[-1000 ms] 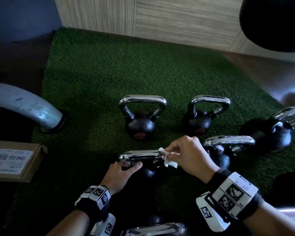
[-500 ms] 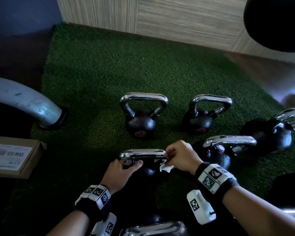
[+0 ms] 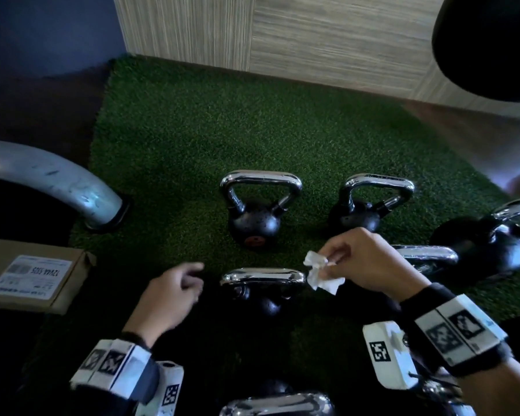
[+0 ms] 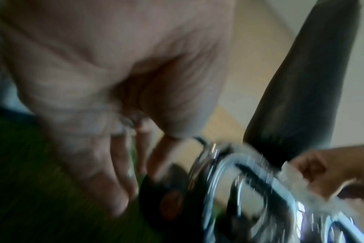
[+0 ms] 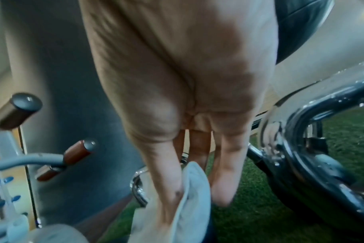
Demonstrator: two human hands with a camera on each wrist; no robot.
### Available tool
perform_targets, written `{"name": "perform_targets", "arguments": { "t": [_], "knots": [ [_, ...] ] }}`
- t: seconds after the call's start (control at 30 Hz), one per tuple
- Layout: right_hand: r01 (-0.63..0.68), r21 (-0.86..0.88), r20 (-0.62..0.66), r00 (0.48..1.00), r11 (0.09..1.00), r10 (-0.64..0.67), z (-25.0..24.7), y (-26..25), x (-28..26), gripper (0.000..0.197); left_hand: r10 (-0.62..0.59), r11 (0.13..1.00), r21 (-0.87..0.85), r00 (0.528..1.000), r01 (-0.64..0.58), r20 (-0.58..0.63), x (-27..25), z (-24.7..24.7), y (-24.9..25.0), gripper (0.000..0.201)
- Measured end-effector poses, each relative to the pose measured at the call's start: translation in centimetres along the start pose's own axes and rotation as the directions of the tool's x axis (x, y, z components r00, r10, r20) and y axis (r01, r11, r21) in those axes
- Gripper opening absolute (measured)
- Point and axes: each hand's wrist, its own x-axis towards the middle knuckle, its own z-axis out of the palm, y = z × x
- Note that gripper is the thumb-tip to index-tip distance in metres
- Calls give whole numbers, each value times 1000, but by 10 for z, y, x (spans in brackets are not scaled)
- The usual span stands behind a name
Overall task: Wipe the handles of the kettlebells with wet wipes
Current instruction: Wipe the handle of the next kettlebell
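Observation:
Several black kettlebells with chrome handles stand on the green turf mat (image 3: pixel 192 145). The nearest middle kettlebell (image 3: pixel 263 301) has its chrome handle (image 3: pixel 263 277) free between my hands. My right hand (image 3: pixel 370 262) pinches a crumpled white wet wipe (image 3: pixel 320 273) just right of and above that handle's end; the wipe (image 5: pixel 191 189) shows between thumb and fingers in the right wrist view. My left hand (image 3: pixel 174 289) hovers left of the handle, fingers loosely curled, holding nothing. The left wrist view is blurred, showing my left hand (image 4: pixel 123 172) beside a chrome handle (image 4: pixel 245 177).
Two kettlebells (image 3: pixel 254 223) (image 3: pixel 360 217) stand behind, others (image 3: pixel 487 244) at right and one (image 3: pixel 276 403) at the near edge. A grey curved metal tube (image 3: pixel 57 181) and a cardboard box (image 3: pixel 33 274) lie at left. A wood-panelled wall (image 3: pixel 312 40) borders the mat behind.
My left hand let go of the near kettlebell's handle and drew back to the left. My right hand lifted the wipe off the handle's right end.

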Motion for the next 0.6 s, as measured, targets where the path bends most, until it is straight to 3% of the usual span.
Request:
{"name": "perform_targets", "arguments": {
  "t": [0.07,0.1,0.17,0.27,0.33,0.43,0.6],
  "knots": [
    [68,156,-54,997,985,-60,4,-13,-5,21,76,973,-204,981,-112,-177,-12,-11,23,26],
    [112,228,-82,992,967,-96,8,-21,-6,22,107,935,-317,980,-157,-169,-18,-13,38,22],
    [185,365,-140,980,913,-143,18,-35,-6,24,152,856,-491,987,-160,-56,-31,-13,70,20],
    [241,501,-183,968,831,-171,27,-54,-7,21,176,790,-609,978,-70,116,-39,-2,95,36],
    [297,490,-214,952,820,-217,32,-61,-10,22,175,759,-651,967,-14,183,-40,5,100,44],
    [368,375,-261,923,851,-284,40,-67,-17,21,140,714,-698,966,53,216,-42,15,107,36],
    [478,208,-414,833,853,-366,53,-68,-20,18,148,690,-723,969,41,196,-42,24,106,27]
  ]
}}
